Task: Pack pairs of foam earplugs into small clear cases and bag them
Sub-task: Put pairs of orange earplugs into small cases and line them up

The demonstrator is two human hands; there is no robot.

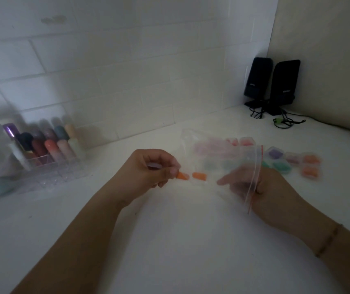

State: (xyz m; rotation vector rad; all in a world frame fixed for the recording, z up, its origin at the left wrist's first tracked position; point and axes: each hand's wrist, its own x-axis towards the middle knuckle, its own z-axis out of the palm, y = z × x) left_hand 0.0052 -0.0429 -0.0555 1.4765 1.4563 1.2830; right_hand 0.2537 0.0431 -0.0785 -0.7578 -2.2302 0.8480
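While lettering blurs, left hand (157, 167) pinches orange earplug (182, 176).

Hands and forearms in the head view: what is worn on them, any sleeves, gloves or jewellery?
Both forearms are bare, with no sleeves or gloves showing. The right wrist carries a thin beaded bracelet. The left hand shows no jewellery.

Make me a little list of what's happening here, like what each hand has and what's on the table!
left hand: pinches an orange earplug
second earplug: orange, lies on the table just beside the first
right hand: holds a clear zip bag with a red strip
in the bag: blurry pink and green shapes, likely filled cases
cases: purple, green and orange ones on the table behind the right hand
far left: clear box of coloured bottles
back corner: two black speakers
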